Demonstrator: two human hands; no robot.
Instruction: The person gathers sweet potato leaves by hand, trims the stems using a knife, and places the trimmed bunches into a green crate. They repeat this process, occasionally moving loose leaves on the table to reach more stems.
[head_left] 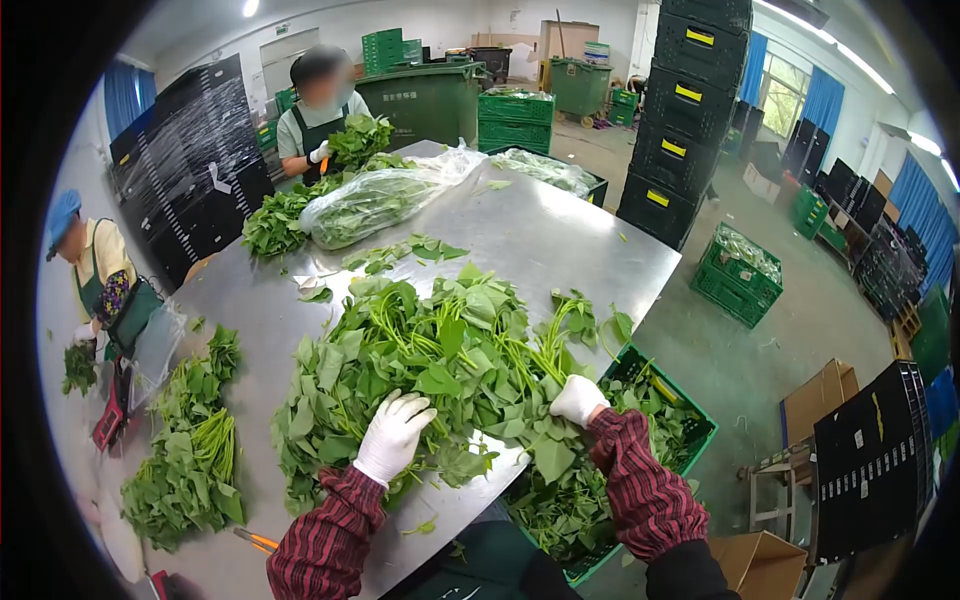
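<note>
Left hand spread flat on the big greens pile, table centre. Right hand at 3 o'clock, probably gripping stems. Crate below part-filled. Most greens unsorted; a filled bag at 12 o'clock.

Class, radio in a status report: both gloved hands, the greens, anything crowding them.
Left hand and right hand, white-gloved, pressed on big pile of leafy green stalks. Green plastic crate of greens tight beside right hand.

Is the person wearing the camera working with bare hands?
No, both the left hand and right hand wear white gloves, resting on the leafy greens.
</note>
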